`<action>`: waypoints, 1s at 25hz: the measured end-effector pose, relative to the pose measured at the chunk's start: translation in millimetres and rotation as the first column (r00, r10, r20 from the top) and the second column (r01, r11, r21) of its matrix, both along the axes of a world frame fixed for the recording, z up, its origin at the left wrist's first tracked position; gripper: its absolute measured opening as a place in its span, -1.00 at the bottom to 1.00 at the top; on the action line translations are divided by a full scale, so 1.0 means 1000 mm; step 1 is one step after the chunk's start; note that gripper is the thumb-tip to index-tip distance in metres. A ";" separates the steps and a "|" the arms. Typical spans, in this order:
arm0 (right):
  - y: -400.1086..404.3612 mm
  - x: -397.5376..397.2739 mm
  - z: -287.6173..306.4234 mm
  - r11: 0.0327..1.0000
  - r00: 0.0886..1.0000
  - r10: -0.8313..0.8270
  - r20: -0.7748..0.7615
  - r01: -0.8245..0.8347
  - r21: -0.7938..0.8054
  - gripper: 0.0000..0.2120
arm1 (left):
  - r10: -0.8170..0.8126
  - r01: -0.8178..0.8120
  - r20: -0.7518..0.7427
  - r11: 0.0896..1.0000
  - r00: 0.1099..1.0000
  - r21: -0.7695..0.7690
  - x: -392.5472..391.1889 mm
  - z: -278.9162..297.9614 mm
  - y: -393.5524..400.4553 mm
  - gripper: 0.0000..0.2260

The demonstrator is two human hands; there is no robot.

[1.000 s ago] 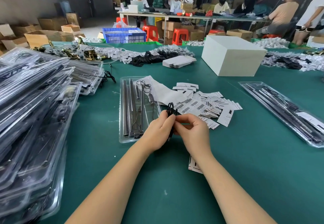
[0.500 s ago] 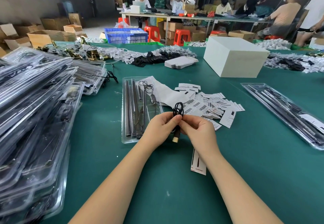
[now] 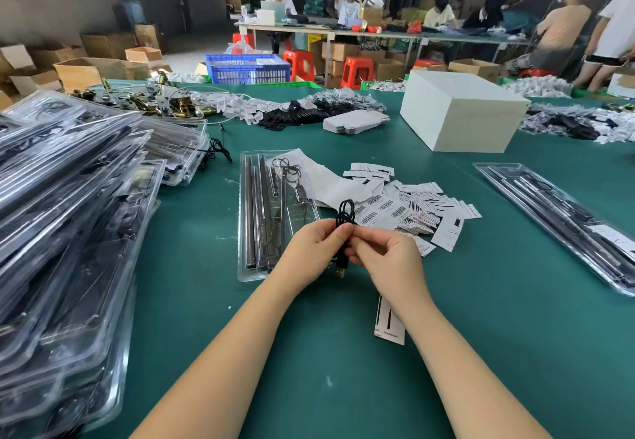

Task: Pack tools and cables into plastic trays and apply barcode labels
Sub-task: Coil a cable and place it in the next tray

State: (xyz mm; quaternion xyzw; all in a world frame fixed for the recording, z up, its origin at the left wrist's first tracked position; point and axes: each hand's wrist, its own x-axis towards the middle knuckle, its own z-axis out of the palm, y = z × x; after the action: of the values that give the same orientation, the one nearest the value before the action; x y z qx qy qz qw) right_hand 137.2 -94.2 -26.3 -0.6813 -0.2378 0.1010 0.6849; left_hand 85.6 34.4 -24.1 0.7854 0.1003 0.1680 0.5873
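Note:
A coiled black cable point(image 3: 344, 213) is pinched between my left hand point(image 3: 314, 249) and my right hand point(image 3: 388, 260), just above the green table. Its loops stick up above my fingertips and its metal plug point(image 3: 340, 271) hangs below them. Behind my left hand lies an open clear plastic tray point(image 3: 249, 218) holding long metal tools and a small wire piece. A heap of white barcode labels point(image 3: 405, 208) is spread to the right of the tray. One long label card point(image 3: 388, 325) lies under my right wrist.
A tall stack of packed clear trays point(image 3: 68, 232) fills the left side. Another packed tray point(image 3: 563, 229) lies at the right. A white box point(image 3: 460, 115) stands at the back right, with piles of parts behind it. People work at a far table.
Both hands have kept hold of the cable and lifted it slightly away from the table; more of the loops and the hanging plug now show. The view shifted a little.

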 end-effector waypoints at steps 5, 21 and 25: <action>0.010 -0.007 -0.002 0.975 0.945 -0.157 -0.287 0.194 0.105 -0.86 | 0.088 -0.101 0.101 0.987 0.991 0.129 -0.002 -0.006 -0.012 -0.84; 0.030 -0.003 -0.001 0.944 0.946 -0.325 0.003 0.324 -0.053 -0.72 | 0.098 -0.114 0.058 0.833 0.993 0.541 -0.002 -0.009 -0.017 -0.77; 0.031 0.003 0.003 0.923 0.928 -0.285 0.239 0.333 -0.193 -0.61 | -0.037 0.038 -0.036 0.999 0.999 0.013 -0.003 -0.002 -0.005 -0.59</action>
State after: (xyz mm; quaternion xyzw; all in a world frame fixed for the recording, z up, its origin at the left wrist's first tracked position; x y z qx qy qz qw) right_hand 140.2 -63.5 -23.5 -0.7918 -0.1833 -0.0530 0.5803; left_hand 82.8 29.3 -26.5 0.7941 0.0950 0.1434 0.5829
